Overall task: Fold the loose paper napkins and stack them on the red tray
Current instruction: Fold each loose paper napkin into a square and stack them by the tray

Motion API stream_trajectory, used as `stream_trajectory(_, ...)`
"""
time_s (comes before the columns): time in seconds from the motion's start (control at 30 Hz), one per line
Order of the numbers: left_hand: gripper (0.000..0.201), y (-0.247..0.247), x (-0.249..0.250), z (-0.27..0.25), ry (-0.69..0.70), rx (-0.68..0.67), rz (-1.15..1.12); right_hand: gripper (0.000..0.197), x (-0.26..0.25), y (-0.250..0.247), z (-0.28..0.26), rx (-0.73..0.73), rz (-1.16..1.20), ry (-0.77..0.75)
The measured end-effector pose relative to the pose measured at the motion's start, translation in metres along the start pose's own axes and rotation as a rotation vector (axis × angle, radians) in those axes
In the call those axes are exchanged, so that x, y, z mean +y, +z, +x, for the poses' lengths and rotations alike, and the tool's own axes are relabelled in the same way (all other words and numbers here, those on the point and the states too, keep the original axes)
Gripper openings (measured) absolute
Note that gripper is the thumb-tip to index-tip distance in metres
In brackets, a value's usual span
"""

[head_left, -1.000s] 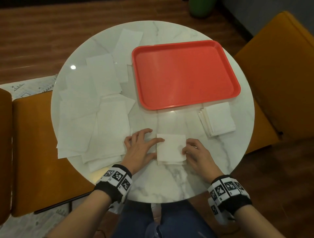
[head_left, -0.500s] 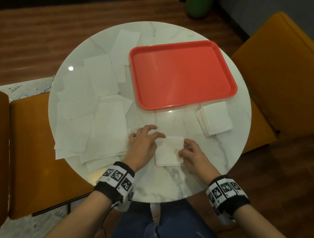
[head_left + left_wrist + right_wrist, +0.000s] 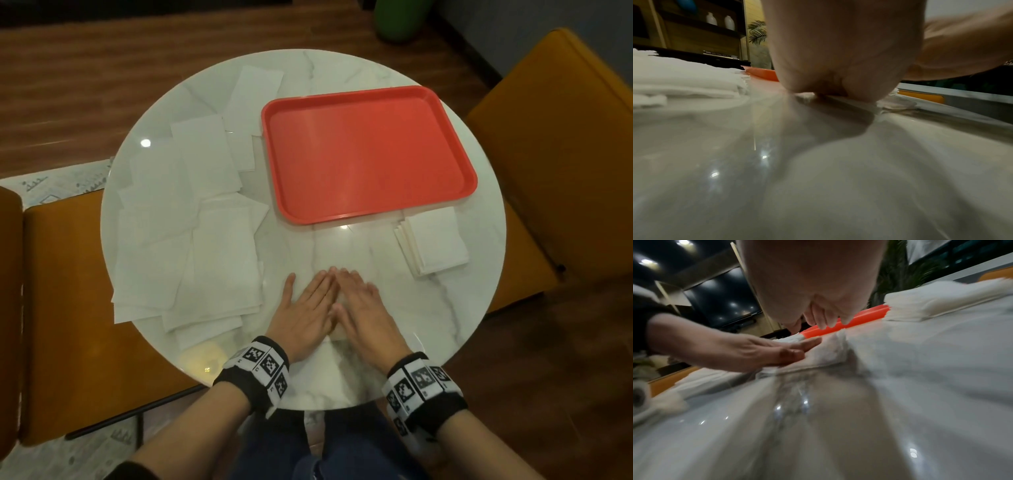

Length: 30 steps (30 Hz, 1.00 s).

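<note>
Both of our hands lie flat, side by side, in the lower middle of the head view: the left hand (image 3: 308,317) and the right hand (image 3: 368,318) press with straight fingers on a folded napkin (image 3: 830,352), which is almost wholly hidden under them. From the right wrist we see its soft, fuzzy white edge bunched up beside the left hand's fingers (image 3: 797,348).

We see the table (image 3: 394,267) as a round slab of glossy white marble with grey veins, throwing back small points of light. On its upper right part sits the red tray (image 3: 366,157), a smooth plastic rectangle with rounded corners and a raised rim; its floor is bare. Just below the tray's lower right corner rests a neat square stack of folded napkins (image 3: 433,245), close to the table's right edge. At the left, loose napkins (image 3: 191,246) lie spread in overlapping thin flat sheets, some hanging over the table's lower left edge.

Between our hands and the tray's near rim there is a strip of bare marble, and more bare marble lies between the hands and the stack. Padded orange chairs (image 3: 561,150) stand close at the right and left of the table.
</note>
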State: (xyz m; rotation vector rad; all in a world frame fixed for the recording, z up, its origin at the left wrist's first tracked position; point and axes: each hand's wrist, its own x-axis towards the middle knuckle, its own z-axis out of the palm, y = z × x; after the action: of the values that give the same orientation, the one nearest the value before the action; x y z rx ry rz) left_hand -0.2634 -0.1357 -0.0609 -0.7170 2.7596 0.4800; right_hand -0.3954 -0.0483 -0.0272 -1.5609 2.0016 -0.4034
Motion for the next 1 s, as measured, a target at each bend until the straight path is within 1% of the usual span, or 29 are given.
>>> stream_trajectory(0.03,0.072,0.000,0.000,-0.001,-0.008,-0.013,-0.012,0.057,0.000,0.003,0.002,-0.097,-0.058,0.025)
stream_trajectory(0.07,0.072,-0.002,0.000,-0.001,-0.012,0.011,-0.021,0.057,0.003,0.005,0.002,-0.148,-0.120,0.054)
stream_trajectory(0.1,0.070,-0.004,0.001,-0.003,-0.023,0.027,-0.015,0.058,0.008,0.006,0.001,-0.165,-0.175,0.088)
stream_trajectory(0.17,0.067,-0.002,-0.003,-0.005,-0.033,0.017,0.007,0.057,0.017,0.003,-0.001,-0.166,-0.253,0.134)
stream_trajectory(0.3,0.069,-0.002,-0.013,-0.016,-0.041,0.046,0.037,0.059,0.024,-0.002,-0.004,-0.125,-0.327,0.157)
stream_trajectory(0.4,0.065,-0.002,-0.016,-0.020,-0.055,0.126,0.049,0.063,0.021,-0.001,-0.006,-0.115,-0.348,0.220)
stream_trajectory(0.43,0.063,-0.007,-0.015,-0.019,-0.078,0.138,0.040,0.064,0.020,0.001,-0.006,-0.114,-0.351,0.231)
stream_trajectory(0.53,0.056,-0.025,-0.006,-0.006,-0.194,0.234,-0.007,0.071,0.017,0.004,-0.005,-0.108,-0.331,0.237)
stream_trajectory(0.6,0.051,-0.037,0.000,0.005,-0.271,0.192,-0.036,0.074,0.015,0.004,-0.003,-0.109,-0.305,0.224)
stream_trajectory(0.67,0.049,-0.045,0.001,0.016,-0.329,0.116,-0.140,0.067,0.016,0.000,-0.002,-0.101,-0.276,0.216)
stream_trajectory(0.73,0.041,-0.052,0.003,0.023,-0.379,0.053,-0.237,0.058,0.017,-0.008,-0.003,-0.098,-0.172,0.201)
stream_trajectory(0.8,0.023,-0.058,0.003,0.028,-0.391,0.013,-0.349,0.063,0.018,-0.017,-0.005,-0.042,0.014,0.176)
stream_trajectory(0.83,0.014,-0.062,0.004,0.031,-0.383,0.002,-0.472,0.066,0.019,-0.024,-0.006,-0.001,0.141,0.182)
stream_trajectory(0.87,0.013,-0.066,0.005,0.035,-0.356,0.002,-0.621,0.069,0.020,-0.034,-0.006,0.041,0.269,0.195)
stream_trajectory(0.93,0.016,-0.081,0.014,0.039,-0.287,0.039,-0.879,0.071,0.027,-0.054,-0.009,0.128,0.506,0.286)
stream_trajectory(0.97,0.017,-0.100,0.030,0.057,-0.247,0.073,-0.966,0.065,0.043,-0.079,-0.008,0.186,0.617,0.331)
stream_trajectory(1.0,0.018,-0.106,0.034,0.055,-0.234,0.094,-1.066,0.052,0.046,-0.084,-0.007,0.186,0.732,0.366)
